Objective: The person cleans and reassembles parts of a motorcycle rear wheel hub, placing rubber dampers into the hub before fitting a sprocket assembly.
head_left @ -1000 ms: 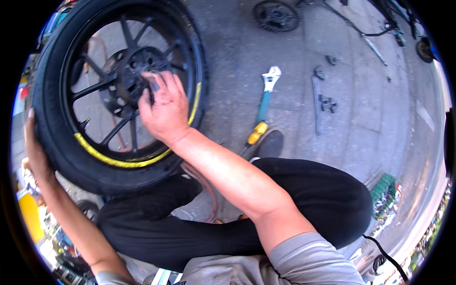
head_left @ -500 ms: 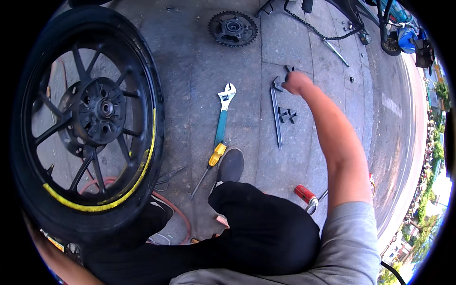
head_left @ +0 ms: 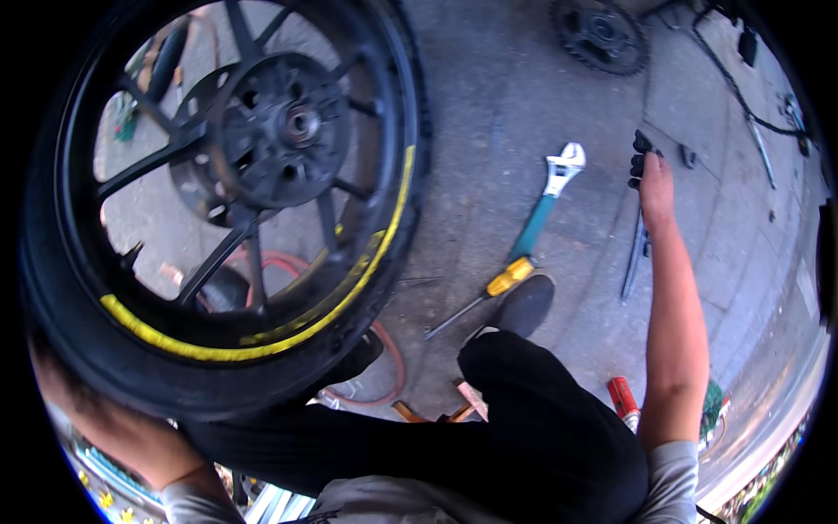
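A large black motorcycle wheel (head_left: pixel 279 122) with a tyre and yellow rim stripe stands upright on my left. My left forearm (head_left: pixel 122 432) reaches along the tyre's near left side; the fingers of my left hand (head_left: pixel 54 367) are hidden or blurred there. Out to the right, my right hand (head_left: pixel 656 188) is closed on a small bunch of black, rubber-like blocks (head_left: pixel 639 157). A long metal bar (head_left: pixel 632 271) lies on the ground beneath that hand. One more black block (head_left: pixel 688 155) rests just to the right of it.
An adjustable wrench (head_left: pixel 539 214) with a green handle and a yellow-handled screwdriver (head_left: pixel 506 278) lie beside my shoe (head_left: pixel 526 304). Farther off is a toothed sprocket (head_left: pixel 602 33). A red can (head_left: pixel 623 397) stands near my right knee, and a reddish hose (head_left: pixel 397 367) loops under the wheel.
The view has swung left, so the wheel and tools sit farther right. My right hand now holds black blocks gathered from beside the bar. More of my left forearm shows.
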A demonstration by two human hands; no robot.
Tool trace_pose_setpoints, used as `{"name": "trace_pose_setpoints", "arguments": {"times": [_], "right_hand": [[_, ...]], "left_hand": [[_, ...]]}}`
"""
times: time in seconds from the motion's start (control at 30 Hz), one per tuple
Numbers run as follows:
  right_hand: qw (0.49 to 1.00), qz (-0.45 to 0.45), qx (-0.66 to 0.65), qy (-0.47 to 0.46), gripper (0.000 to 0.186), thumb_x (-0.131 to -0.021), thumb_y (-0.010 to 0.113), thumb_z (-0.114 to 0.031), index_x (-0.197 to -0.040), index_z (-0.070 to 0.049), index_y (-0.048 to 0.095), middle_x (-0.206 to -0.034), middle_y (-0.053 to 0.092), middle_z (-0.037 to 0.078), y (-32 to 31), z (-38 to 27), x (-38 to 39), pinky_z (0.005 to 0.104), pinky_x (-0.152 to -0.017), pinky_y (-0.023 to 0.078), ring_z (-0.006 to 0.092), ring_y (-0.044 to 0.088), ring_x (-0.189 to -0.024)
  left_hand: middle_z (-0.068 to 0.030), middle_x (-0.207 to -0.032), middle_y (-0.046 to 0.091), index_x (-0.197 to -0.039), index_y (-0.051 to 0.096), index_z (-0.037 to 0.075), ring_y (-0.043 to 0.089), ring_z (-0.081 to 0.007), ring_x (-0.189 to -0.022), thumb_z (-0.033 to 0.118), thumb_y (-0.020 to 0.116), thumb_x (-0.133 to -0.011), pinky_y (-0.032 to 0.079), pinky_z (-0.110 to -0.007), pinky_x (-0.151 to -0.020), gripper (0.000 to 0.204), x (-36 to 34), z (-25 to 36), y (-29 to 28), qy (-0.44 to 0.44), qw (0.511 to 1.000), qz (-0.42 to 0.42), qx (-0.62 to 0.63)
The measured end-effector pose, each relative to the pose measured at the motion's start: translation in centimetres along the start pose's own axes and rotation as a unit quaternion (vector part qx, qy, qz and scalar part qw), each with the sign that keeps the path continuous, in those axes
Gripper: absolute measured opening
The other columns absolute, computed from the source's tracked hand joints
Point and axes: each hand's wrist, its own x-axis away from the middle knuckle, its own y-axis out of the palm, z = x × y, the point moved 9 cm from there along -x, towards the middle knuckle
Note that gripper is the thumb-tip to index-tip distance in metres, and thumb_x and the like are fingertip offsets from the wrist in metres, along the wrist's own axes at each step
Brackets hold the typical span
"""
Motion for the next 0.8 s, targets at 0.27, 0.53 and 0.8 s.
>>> {"name": "trace_pose_setpoints", "arguments": {"times": [0.27,0.53,0.8], "right_hand": [[0.868,-0.458,0.053,-0.183,0.039,-0.112,0.059,-0.031,-0.144,-0.009,0.067,-0.097,0.072,0.003,24.4,-20.4,20.1,0.0301,-0.084,0.054,0.0111,0.062,-0.089],[0.848,-0.516,-0.05,-0.113,0.037,-0.103,0.074,-0.027,-0.129,-0.001,0.072,-0.102,0.077,0.006,32.4,-22.3,23.9,0.0326,-0.086,0.056,0.0123,0.068,-0.09],[0.878,-0.459,-0.136,0.01,0.034,-0.108,0.067,-0.026,-0.123,0.005,0.071,-0.1,0.073,0.006,30.2,-18.5,21.5,0.0314,-0.085,0.055,0.0128,0.065,-0.089]], "left_hand": [[-0.0187,-0.136,0.073,-0.142,0.067,-0.003,0.074,-0.0278,-0.12,0.04,0.066,-0.104,0.05,-0.035,-0.116,0.058,0.7,0.1,-1.0,0.002,0.999,0.025,0.025],[-0.0179,-0.137,0.072,-0.146,0.064,-0.004,0.072,-0.0309,-0.122,0.052,0.075,-0.095,0.049,-0.036,-0.116,0.077,1.4,0.7,0.0,0.017,1.0,0.008,-0.008],[-0.0195,-0.137,0.072,-0.144,0.066,-0.002,0.072,-0.0314,-0.123,0.051,0.071,-0.098,0.049,-0.038,-0.117,0.07,2.7,0.3,-0.1,0.024,0.997,0.075,-0.024]]}}
